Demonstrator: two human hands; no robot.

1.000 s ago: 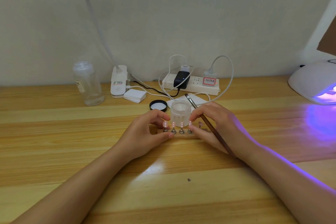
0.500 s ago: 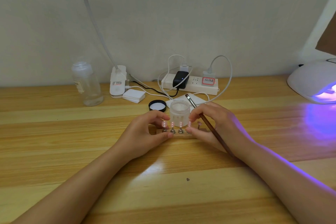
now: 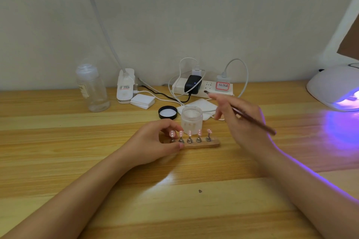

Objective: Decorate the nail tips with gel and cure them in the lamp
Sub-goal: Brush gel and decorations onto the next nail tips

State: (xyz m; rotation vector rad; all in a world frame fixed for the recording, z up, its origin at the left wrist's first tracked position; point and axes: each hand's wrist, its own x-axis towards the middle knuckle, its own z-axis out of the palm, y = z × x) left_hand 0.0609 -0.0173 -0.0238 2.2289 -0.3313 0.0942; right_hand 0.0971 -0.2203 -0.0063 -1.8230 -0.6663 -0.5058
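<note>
Fingers of the left hand [image 3: 155,144] curl round the left end of the wooden nail-tip stand [image 3: 202,144], thumb at its front edge, pinning it to the desk [image 3: 58,141]. Right hand [image 3: 240,122] is raised above and behind the stand, fingers closed on a thin gel brush [image 3: 252,120]; bristle end points away toward the power strip [image 3: 202,89], handle end trails to the right.

Five pink nail tips [image 3: 190,133] stand on metal pegs along the stand, each showing small pale dots. Frosted open jar [image 3: 192,118] sits just behind the stand, its black lid [image 3: 167,112] to the left.

Judgement: step in hand is reloading or repositioning the brush between tips. To do it well:
- keep the left-hand hold, so the stand cannot slide under brush pressure;
- approach each tip from above, light contact only, as the pegs look easy to tilt;
- avoid brushing the jar when bringing the brush down, as it is close behind the tips.

Curing lamp [image 3: 338,89] glows violet at far right, well apart from the stand; curing not yet begun for these tips.
</note>
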